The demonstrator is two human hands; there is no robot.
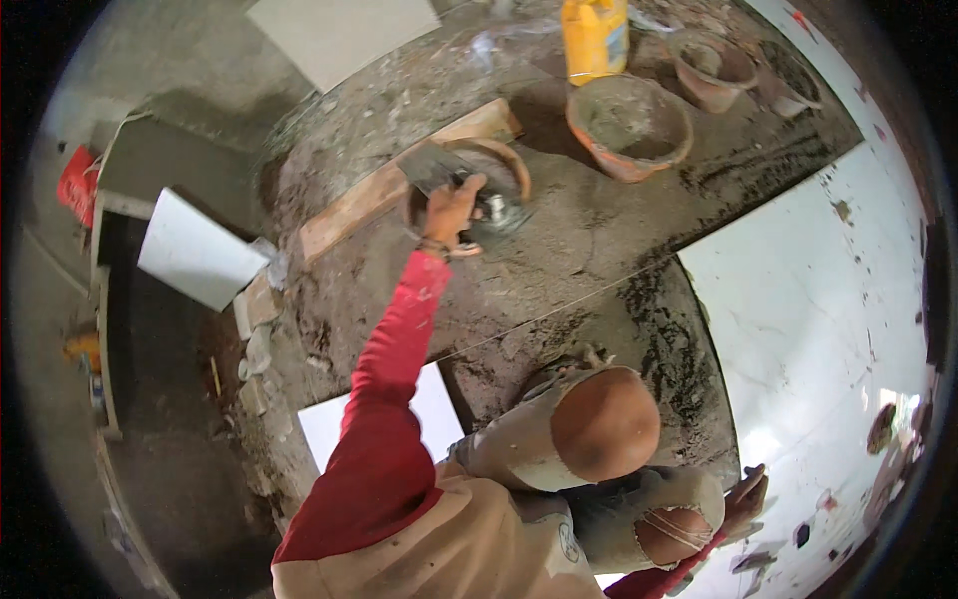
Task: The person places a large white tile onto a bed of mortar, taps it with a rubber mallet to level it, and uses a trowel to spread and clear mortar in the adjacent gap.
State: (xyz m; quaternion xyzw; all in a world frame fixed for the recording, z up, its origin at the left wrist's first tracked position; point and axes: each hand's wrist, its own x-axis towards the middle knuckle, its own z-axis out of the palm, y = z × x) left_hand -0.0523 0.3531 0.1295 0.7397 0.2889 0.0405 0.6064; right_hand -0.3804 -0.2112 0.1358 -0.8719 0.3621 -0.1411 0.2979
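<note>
My left hand (454, 208), at the end of a red sleeve, is closed on the handle of a flat grey trowel (431, 168). The trowel's blade reaches out on both sides of the hand and is partly blurred. Beneath it is a round bowl (517, 168) with an orange-brown rim; the hand and blade hide most of its inside. Low on the right, beside my bent knee, my right hand (743, 501) lies on the glossy white floor tiles (788, 299) with its fingers stretched out.
Behind the bowl lies a wooden plank (349, 212). Farther right stand a mortar-crusted tub (631, 130), a yellow jug (596, 40) and another bucket (714, 72). A white tile (200, 248) leans at the left; a cut tile (324, 429) lies under my left arm. A string crosses the rough floor.
</note>
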